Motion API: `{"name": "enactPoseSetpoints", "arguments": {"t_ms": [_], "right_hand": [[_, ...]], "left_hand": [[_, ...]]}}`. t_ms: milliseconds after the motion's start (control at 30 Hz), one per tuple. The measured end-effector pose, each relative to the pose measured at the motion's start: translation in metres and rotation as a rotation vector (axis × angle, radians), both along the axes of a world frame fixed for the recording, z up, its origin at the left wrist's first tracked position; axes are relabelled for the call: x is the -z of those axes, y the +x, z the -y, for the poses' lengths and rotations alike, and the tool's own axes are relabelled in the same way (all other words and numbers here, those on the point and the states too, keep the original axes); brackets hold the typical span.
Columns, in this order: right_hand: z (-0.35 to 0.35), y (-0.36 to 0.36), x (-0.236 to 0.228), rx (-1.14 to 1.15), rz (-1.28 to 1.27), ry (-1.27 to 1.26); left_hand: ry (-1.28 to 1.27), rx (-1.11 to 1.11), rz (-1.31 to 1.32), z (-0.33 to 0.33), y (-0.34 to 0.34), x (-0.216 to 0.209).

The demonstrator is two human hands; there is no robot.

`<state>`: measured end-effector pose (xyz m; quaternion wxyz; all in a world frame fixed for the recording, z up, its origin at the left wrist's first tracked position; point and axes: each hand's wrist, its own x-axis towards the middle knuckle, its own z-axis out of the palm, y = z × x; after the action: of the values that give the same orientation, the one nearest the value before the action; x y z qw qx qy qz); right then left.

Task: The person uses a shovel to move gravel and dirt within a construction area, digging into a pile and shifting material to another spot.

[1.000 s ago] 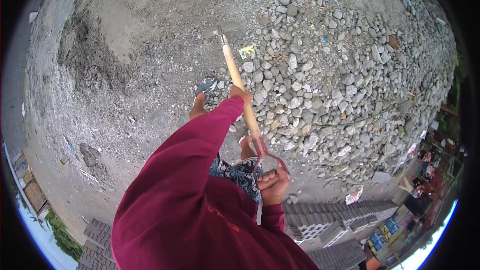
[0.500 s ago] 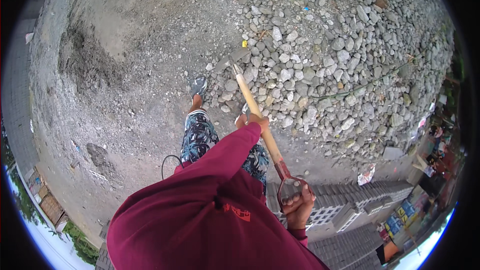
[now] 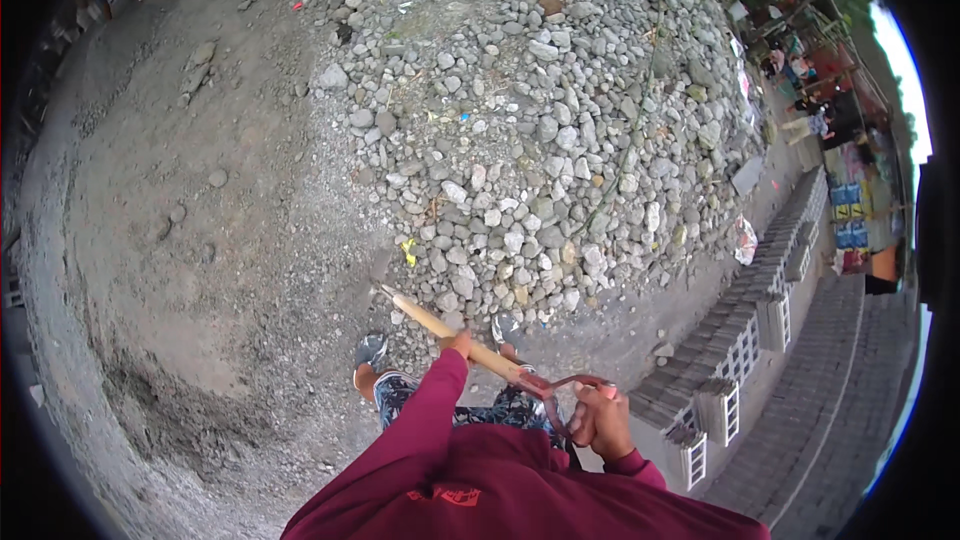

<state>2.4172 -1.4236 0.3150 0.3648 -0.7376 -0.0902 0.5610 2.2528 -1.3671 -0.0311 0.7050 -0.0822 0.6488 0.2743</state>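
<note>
A shovel [image 3: 428, 320] with a pale wooden shaft and a dark red D-shaped grip slants across in front of my legs. My left hand [image 3: 458, 343] is wrapped round the middle of its shaft. At the rear end, my right hand [image 3: 600, 422] holds the D-grip with curled fingers. The grey blade [image 3: 380, 265] is at the left edge of the stone pile [image 3: 520, 210], close to a crumpled yellow scrap [image 3: 408, 252]. Whether the blade carries any stones is hard to make out, as it blends with the gravel.
My shoes stand on gravelly ground, the left one [image 3: 370, 350] just below the blade. Stacks of grey hollow blocks [image 3: 740, 350] line the right side. A white bag [image 3: 745, 240] lies by the pile. People [image 3: 810, 125] are far off at the upper right.
My view has turned toward the right. The shovel now lies flatter across my body, its blade further left, off the stones' middle edge. Both hands keep their hold.
</note>
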Motion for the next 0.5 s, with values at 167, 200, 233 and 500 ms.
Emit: {"name": "enactPoseSetpoints", "arguments": {"t_ms": [167, 200, 233, 500], "right_hand": [[0.038, -0.105, -0.078, -0.054, 0.275, -0.084], [0.062, -0.127, -0.074, -0.052, 0.269, -0.135], [0.06, -0.158, -0.079, -0.149, 0.348, -0.011], [0.106, -0.279, -0.126, -0.606, 0.44, 0.312]], "left_hand": [[-0.028, 0.209, 0.316, 0.048, -0.06, -0.035], [-0.11, 0.307, 0.308, 0.055, -0.079, -0.037], [-0.115, 0.288, 0.315, 0.042, -0.11, -0.012], [-0.089, 0.638, 0.209, 0.042, -0.251, 0.028]]}}
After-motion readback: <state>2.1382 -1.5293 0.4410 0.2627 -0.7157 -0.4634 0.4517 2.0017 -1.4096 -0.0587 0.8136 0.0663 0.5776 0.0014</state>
